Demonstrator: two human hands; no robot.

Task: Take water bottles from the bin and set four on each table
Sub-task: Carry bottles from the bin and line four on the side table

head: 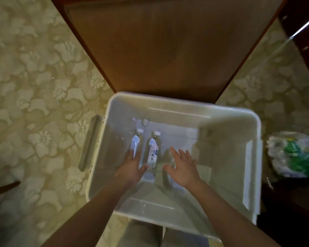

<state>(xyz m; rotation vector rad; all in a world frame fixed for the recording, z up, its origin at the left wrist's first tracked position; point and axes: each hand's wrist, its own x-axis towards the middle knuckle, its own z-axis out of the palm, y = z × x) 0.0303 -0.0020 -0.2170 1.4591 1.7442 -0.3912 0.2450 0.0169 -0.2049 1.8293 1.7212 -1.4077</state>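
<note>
water bottles (153,150) — clear, white-capped — lie in the bin (185,107); left hand (130,168) and right hand (184,168) spread open

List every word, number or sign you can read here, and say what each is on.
On the right bottle, label: two dark brush-style characters, too blurred to read.
On the left bottle, label: blurred, no text legible.
On the bag beside the bin: nothing legible.
No other writing shows.
</note>
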